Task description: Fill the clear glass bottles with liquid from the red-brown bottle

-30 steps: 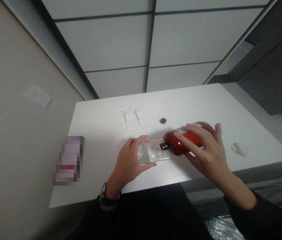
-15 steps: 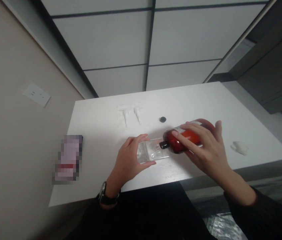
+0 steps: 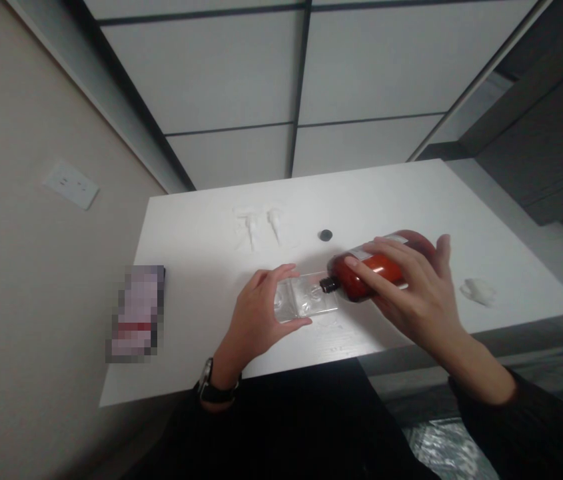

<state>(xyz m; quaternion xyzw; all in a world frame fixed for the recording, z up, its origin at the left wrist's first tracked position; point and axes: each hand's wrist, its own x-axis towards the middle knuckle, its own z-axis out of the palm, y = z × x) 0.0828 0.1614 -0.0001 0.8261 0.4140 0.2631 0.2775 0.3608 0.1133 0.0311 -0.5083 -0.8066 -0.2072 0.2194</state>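
Note:
My right hand (image 3: 411, 287) grips a large amber bottle (image 3: 378, 270) with a pale label, tipped on its side. Its uncapped black neck (image 3: 330, 285) points left, over the right compartment of a clear two-part dispenser box (image 3: 306, 297). My left hand (image 3: 258, 310) is closed round the left end of that box, thumb along the near side and fingers along the far side. Whether liquid is flowing from the neck I cannot tell. Beyond the bottle lies a small black cap (image 3: 326, 235).
Two white pump heads (image 3: 262, 227) lie at the back of the white table (image 3: 201, 267). A blurred-out phone (image 3: 138, 310) rests at the left edge, a crumpled white tissue (image 3: 478, 291) at the right. A wall with a socket (image 3: 71, 185) borders the left side.
The bottle has shifted slightly to the right, its neck still over the box. My left hand keeps its hold on the box. The whole view has moved a little.

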